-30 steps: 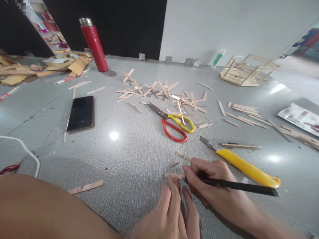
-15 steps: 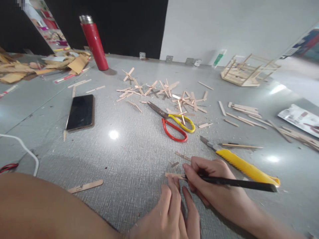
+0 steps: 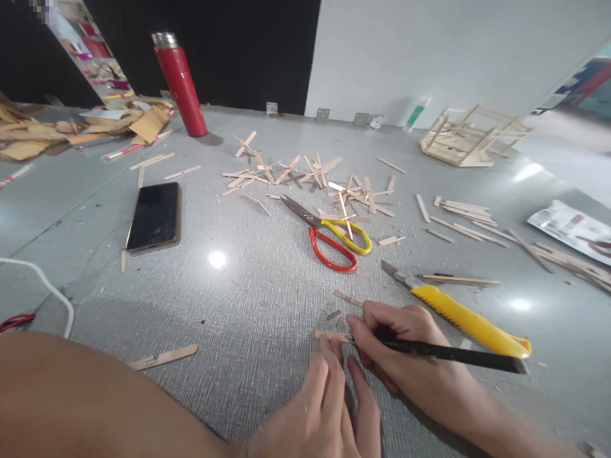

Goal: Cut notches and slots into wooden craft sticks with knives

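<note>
My left hand (image 3: 329, 401) presses a short wooden craft stick (image 3: 329, 335) flat on the table with its fingertips. Closed in a writing grip, my right hand (image 3: 405, 343) holds a slim black pen-like tool (image 3: 458, 356). Its tip meets the right part of the stick; whether it is a pen or a blade I cannot tell. Small wood scraps (image 3: 334, 314) lie just beyond the stick. To the right of my right hand rests a yellow utility knife (image 3: 468, 321) with its blade out. Scissors (image 3: 329, 232) with red and yellow handles lie farther back, blades slightly apart.
Crossed craft sticks (image 3: 315, 175) are scattered behind the scissors. A phone (image 3: 155, 216) and a red flask (image 3: 184, 89) are at left. At the back right stands a stick frame (image 3: 472, 140), with loose sticks (image 3: 465, 210) and a white packet (image 3: 570, 229) nearer.
The view has shifted very slightly. The rear end of the black tool sits a touch lower; both hands keep almost the same place on the stick.
</note>
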{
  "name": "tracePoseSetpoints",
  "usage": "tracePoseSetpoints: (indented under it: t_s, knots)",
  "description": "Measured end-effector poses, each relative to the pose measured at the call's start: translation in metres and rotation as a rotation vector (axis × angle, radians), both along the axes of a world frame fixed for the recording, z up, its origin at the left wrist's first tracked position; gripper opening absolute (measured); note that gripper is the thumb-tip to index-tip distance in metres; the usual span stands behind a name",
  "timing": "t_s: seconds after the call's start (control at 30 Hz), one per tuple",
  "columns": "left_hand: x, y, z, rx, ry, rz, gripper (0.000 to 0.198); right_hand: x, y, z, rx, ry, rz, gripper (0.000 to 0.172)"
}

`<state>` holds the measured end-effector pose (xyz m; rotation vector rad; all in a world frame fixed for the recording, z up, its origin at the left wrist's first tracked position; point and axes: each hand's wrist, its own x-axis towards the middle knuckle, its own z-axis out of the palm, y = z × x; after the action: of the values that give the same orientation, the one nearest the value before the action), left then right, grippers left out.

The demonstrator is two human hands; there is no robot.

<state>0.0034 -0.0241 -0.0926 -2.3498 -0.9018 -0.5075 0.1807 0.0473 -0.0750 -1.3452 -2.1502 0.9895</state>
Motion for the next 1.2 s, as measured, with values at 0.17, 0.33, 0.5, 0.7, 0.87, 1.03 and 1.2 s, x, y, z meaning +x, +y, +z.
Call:
tracePoseSetpoints:
  t_s: [0.17, 0.33, 0.5, 0.7, 0.87, 1.03, 1.2]
  knots:
    - [-0.0018, -0.0007, 0.0021, 0.000, 0.022, -0.010, 0.031, -0.0009, 0.0004, 0.0014, 0.010, -0.015, 0.019, 0.049]
    - [-0.0013, -0.0018, 0.0013, -0.005, 0.020, -0.018, 0.031, 0.0003, 0.0010, 0.0006, 0.005, -0.013, 0.023, 0.049]
    - [-0.0014, -0.0033, -0.0004, -0.008, 0.015, -0.006, 0.032, 0.0020, 0.0003, -0.0004, -0.008, -0.005, 0.029, 0.049]
    - [-0.0030, -0.0031, -0.0017, 0.002, 0.039, -0.017, 0.033, 0.0008, 0.0017, 0.0006, 0.005, -0.003, 0.049, 0.048]
    - [-0.0019, -0.0025, -0.0005, 0.000, 0.025, -0.018, 0.032, -0.0001, 0.0025, 0.0018, 0.013, 0.004, 0.052, 0.048]
    - [0.0001, -0.0019, -0.0006, -0.007, -0.014, 0.025, 0.030, 0.0008, 0.0004, 0.0004, -0.146, 0.069, -0.015, 0.047]
    - [-0.0001, -0.0026, -0.0016, -0.009, -0.008, 0.010, 0.033, 0.0018, 0.0002, -0.0027, -0.227, 0.093, -0.071, 0.047]
